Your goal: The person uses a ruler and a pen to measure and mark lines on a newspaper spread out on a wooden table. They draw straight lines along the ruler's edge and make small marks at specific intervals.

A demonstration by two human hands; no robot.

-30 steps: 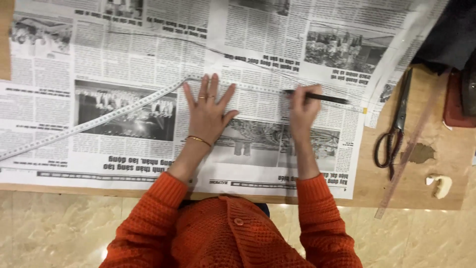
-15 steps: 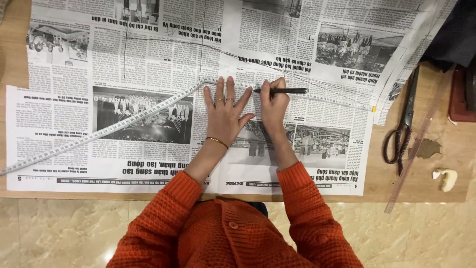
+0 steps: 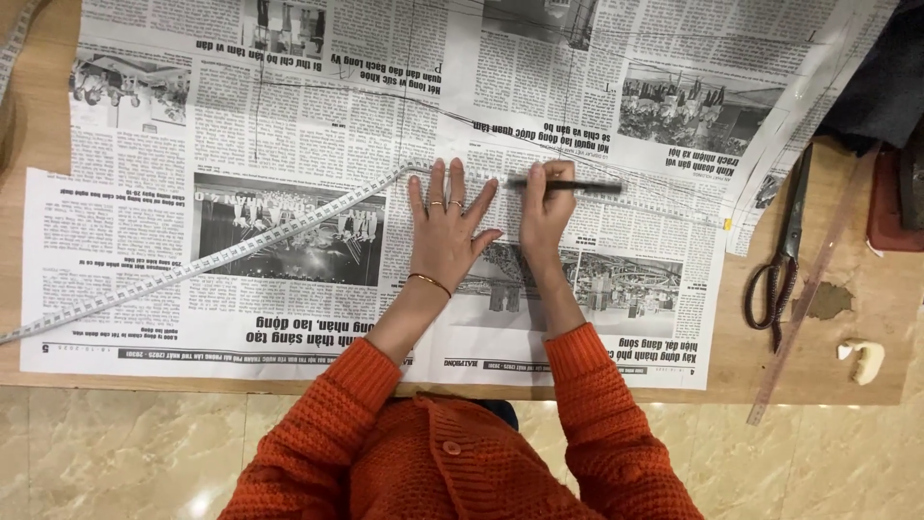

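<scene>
Head view: left hand (image 3: 445, 229) spread flat pinning tape measure (image 3: 221, 256); right hand (image 3: 545, 197) pinching pencil (image 3: 568, 186) (newspaper's (image 3: 289, 125) near edge close).

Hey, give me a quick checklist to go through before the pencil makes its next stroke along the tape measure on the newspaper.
1. Left hand flat on the tape measure, fingers spread: ok.
2. Right hand grips the pencil: ok.
3. Pencil lies close along the tape: ok.
4. Newspaper flat on the table: ok.
5. Pencil tip touching the paper: cannot tell.
6. Scissors and ruler lie clear of the hands: ok.
</scene>
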